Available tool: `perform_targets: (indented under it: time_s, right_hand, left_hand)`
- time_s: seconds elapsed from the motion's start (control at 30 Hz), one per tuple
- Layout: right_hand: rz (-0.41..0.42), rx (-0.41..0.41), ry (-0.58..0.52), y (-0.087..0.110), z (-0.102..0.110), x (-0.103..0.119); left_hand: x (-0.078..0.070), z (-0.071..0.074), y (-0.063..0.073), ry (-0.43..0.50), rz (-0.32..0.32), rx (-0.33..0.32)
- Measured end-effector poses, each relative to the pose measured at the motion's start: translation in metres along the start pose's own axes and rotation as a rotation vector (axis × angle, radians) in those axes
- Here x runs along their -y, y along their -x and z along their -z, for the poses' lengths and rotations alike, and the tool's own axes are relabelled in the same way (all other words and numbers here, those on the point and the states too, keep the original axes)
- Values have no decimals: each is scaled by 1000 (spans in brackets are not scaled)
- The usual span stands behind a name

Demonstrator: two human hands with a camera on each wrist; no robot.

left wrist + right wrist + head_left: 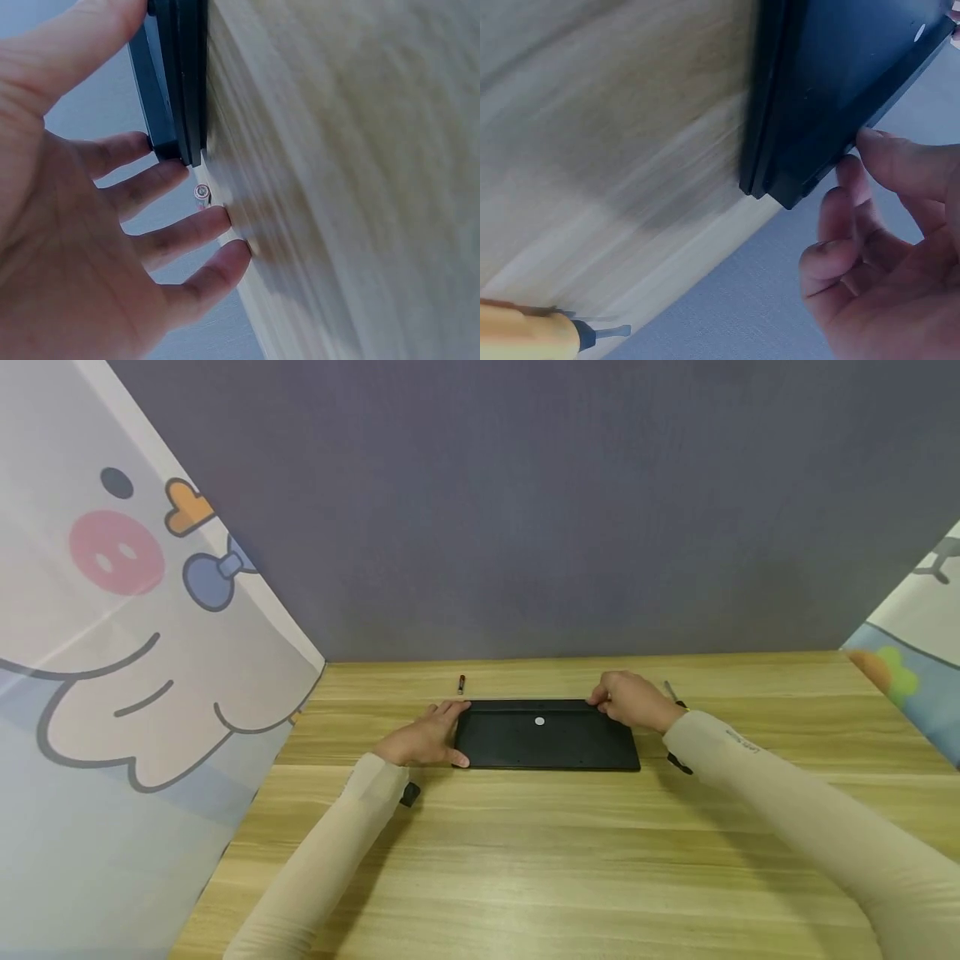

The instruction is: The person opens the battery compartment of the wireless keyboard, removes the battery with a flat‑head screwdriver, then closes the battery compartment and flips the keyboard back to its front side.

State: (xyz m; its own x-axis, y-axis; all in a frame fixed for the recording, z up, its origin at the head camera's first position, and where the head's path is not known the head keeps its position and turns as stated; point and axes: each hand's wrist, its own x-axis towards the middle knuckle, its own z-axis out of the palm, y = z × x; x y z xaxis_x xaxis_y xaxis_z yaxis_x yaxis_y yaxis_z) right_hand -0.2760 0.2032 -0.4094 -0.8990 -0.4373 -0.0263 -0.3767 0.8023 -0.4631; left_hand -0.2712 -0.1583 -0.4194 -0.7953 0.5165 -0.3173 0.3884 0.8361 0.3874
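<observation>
A black keyboard (547, 739) lies face down on the wooden table, its underside with a small white round sticker (539, 721) facing up. At its left end my left hand (423, 737) spans the short side, thumb by the near corner and fingers by the far corner. The left wrist view shows those fingers (165, 176) spread, two of them touching the keyboard's corner and two reaching down to the table. With thumb and fingertips, my right hand (630, 700) pinches the far edge near the right corner. Its other fingers (832, 247) curl beside the edge.
Behind the keyboard's left end lies a small battery (461, 685). A screwdriver (532, 334) with a yellow handle lies to the right, partly hidden by my right wrist in the head view. A grey wall (562, 527) rises behind the table (525, 860).
</observation>
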Motion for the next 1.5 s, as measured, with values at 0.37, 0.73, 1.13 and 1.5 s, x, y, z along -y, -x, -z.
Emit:
perform_targets:
  time_s: [0.37,0.73,1.13,1.5]
  right_hand:
    - [6,14,70,-11,-9,18]
    - [127,173,-42,-34,-35,56]
    - [132,253,168,-48,-60,96]
    - [179,168,216,-53,-59,98]
  left_hand:
    - [9,-5,7,83,-25,-18]
    - [22,-6,18,106,-37,-29]
    - [21,-7,20,84,-18,-11]
    - [20,-2,24,72,6,-30]
